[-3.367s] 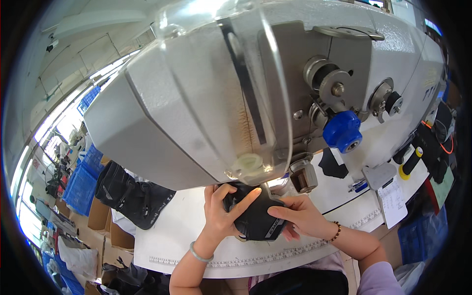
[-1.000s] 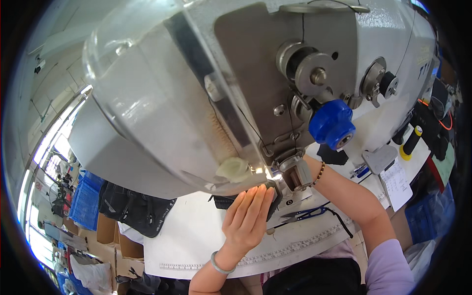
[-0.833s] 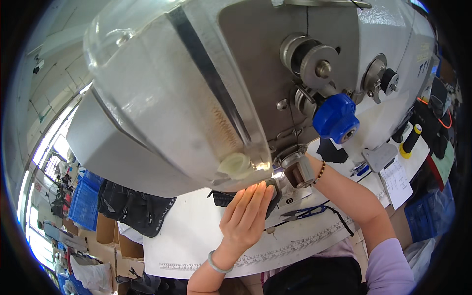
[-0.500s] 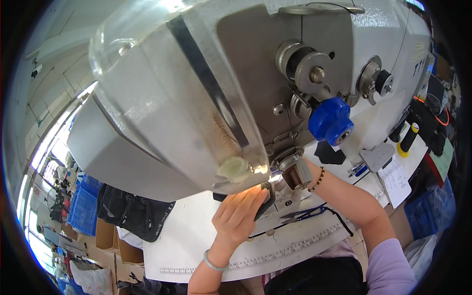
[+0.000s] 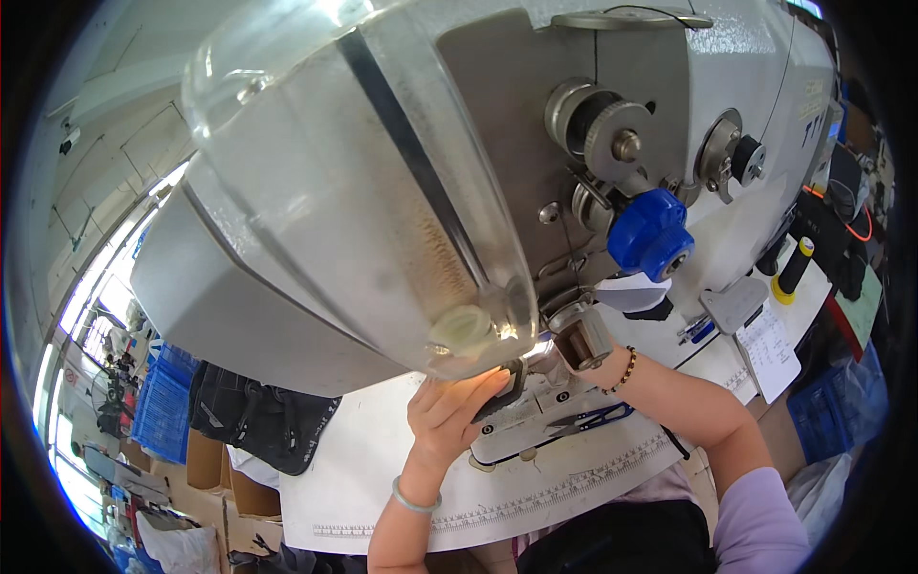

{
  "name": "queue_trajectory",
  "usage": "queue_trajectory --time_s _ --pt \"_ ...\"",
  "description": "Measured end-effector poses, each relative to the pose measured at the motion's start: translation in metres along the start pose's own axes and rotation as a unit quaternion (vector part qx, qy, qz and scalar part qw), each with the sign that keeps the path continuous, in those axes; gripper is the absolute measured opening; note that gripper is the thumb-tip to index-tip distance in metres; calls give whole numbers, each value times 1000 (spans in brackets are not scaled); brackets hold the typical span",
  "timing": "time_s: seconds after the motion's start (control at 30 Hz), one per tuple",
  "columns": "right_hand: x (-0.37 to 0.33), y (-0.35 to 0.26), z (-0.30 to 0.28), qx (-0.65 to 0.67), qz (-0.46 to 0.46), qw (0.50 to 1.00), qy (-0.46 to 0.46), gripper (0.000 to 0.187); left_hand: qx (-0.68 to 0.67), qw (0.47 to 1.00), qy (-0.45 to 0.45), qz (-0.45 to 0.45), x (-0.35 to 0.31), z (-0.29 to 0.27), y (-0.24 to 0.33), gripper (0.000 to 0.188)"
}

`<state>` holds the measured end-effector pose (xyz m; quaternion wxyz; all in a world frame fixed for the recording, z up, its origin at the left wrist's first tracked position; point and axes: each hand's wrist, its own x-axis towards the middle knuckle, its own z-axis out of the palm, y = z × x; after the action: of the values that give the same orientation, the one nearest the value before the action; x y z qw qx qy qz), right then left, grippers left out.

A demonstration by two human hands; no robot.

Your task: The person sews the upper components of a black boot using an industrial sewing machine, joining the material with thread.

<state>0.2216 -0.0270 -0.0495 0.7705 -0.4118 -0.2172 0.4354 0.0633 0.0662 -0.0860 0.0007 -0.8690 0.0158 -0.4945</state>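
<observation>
A large grey sewing machine head (image 5: 316, 220) fills the upper middle of the view. Beneath its front end, my left hand (image 5: 448, 411) has its fingers pressed together on a small dark fabric piece (image 5: 501, 394), by the metal sewing bed. My right hand (image 5: 620, 369) reaches in from the right; only its wrist with a beaded bracelet shows, and the fingers are hidden behind the machine's lower parts. Thread snips (image 5: 595, 418) with dark blue handles lie on the bed's near side.
A printed ruler (image 5: 535, 499) runs along the white table's near edge. At the right are a black thread cone (image 5: 794, 273), a written card (image 5: 767, 354) and a grey flat part (image 5: 734, 308). Black bags (image 5: 258, 411) and a blue crate (image 5: 164, 407) stand left.
My left hand and the dark fabric piece have shifted slightly left. A black cord near the snips has mostly gone from sight, and a pale piece now shows behind the machine's blue knob.
</observation>
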Motion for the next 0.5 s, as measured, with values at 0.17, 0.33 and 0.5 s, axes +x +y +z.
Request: queue_trajectory --time_s 0.17,0.33,0.5 --pt "0 19 -4 -9 -105 994 2 9 -30 999 -24 -20 9 -12 3 24" --pt "-3 15 7 67 -45 993 81 6 -43 976 195 -91 -17 -10 15 19" --pt "0 24 2 98 -86 989 62 5 -428 693 -72 -575 14 -19 26 31"
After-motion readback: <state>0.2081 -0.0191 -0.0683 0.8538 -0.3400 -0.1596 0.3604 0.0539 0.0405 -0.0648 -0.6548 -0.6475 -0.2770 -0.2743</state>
